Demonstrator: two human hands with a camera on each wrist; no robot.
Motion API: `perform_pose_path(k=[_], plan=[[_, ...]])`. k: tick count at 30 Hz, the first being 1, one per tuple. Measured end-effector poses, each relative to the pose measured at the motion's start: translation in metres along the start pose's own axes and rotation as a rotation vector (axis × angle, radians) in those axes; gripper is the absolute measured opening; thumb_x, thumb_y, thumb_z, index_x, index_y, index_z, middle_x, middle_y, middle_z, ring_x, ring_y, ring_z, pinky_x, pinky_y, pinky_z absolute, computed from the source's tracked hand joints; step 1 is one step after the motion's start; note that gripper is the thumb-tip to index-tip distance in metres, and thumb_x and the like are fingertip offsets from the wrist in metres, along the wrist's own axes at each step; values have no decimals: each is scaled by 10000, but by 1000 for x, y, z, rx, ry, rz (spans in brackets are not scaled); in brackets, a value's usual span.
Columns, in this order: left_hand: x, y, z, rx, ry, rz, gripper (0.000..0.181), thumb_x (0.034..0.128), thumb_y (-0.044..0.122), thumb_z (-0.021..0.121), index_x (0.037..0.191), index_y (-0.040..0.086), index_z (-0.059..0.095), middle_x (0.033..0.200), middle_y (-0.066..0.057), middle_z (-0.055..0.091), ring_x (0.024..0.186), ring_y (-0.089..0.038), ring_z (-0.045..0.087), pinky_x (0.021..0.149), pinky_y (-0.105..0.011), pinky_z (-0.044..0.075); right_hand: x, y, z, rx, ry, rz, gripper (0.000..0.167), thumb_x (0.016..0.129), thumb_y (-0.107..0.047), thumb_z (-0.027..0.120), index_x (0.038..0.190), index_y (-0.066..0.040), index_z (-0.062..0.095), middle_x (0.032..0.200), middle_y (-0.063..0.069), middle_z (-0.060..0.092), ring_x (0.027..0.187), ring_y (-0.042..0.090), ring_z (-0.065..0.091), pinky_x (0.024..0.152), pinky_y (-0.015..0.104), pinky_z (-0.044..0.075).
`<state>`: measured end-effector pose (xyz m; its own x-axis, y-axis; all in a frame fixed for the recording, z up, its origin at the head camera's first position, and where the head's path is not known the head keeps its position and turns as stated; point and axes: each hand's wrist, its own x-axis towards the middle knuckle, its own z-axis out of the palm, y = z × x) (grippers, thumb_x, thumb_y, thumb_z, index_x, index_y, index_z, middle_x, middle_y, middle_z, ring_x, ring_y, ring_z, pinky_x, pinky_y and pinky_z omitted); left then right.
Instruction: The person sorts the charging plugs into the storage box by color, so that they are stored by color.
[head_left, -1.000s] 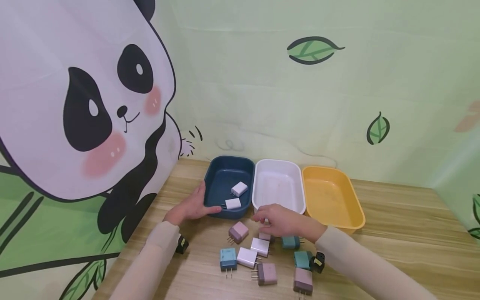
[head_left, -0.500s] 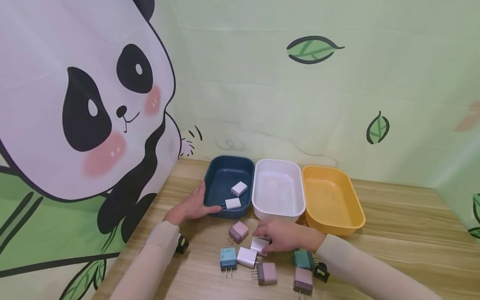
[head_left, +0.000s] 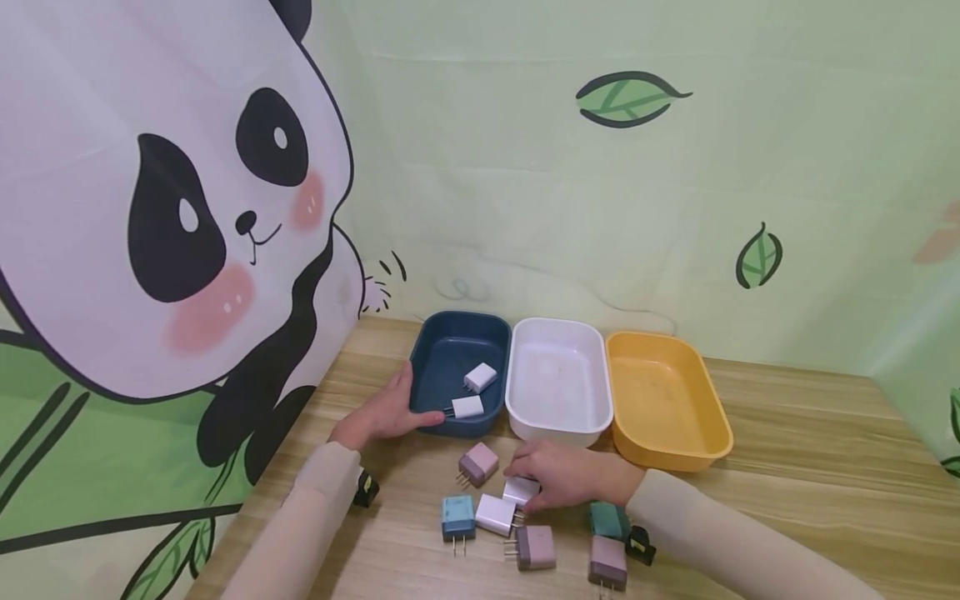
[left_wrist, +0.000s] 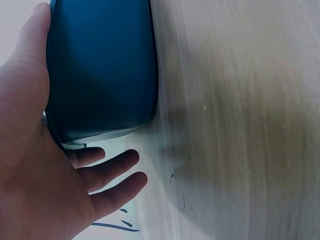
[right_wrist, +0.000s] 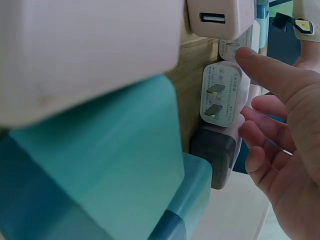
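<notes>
On the surface point(head_left: 401, 542), the right hand point(head_left: 564, 473) pinches a white charger point(head_left: 519, 490) just beside a second white charger point(head_left: 495, 514); a sideways drag could knock the two together. The left hand point(head_left: 384, 410), spread beside the navy tray point(head_left: 447, 360), might nudge it askew.

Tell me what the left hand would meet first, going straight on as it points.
Most likely the dark blue tray: its corner sits at the left hand, between thumb and fingers, though exact contact is unclear.
</notes>
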<state>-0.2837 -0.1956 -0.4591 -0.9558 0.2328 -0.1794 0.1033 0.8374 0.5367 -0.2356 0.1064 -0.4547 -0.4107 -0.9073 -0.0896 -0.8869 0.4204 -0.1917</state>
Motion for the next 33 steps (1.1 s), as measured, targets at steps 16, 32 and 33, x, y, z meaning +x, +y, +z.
perform_pose_path(k=[16,32,33], plan=[[1,-1,0,1,-5,2,1184,788,610,645,1483,-21,-75,1543,-245,29,1385,-382,175,1085,-525,222,4,1,3,-8,-9,30,468,779,-354,765,1150,-86,666,1049,-20,643,934,56,551,831,215,456],[1,-1,0,11,2,7,1187,783,612,649,1484,-21,-68,1545,-241,28,1390,-374,168,1088,-517,221,4,-1,-2,23,20,51,417,807,-303,733,1153,-80,664,1062,-10,646,941,81,549,829,235,469],[1,-1,0,13,0,6,1186,785,613,647,1484,-21,-72,1545,-240,25,1391,-374,163,1089,-516,219,3,-1,-3,32,22,58,419,811,-309,731,1159,-86,662,1063,-18,642,934,76,538,825,232,466]])
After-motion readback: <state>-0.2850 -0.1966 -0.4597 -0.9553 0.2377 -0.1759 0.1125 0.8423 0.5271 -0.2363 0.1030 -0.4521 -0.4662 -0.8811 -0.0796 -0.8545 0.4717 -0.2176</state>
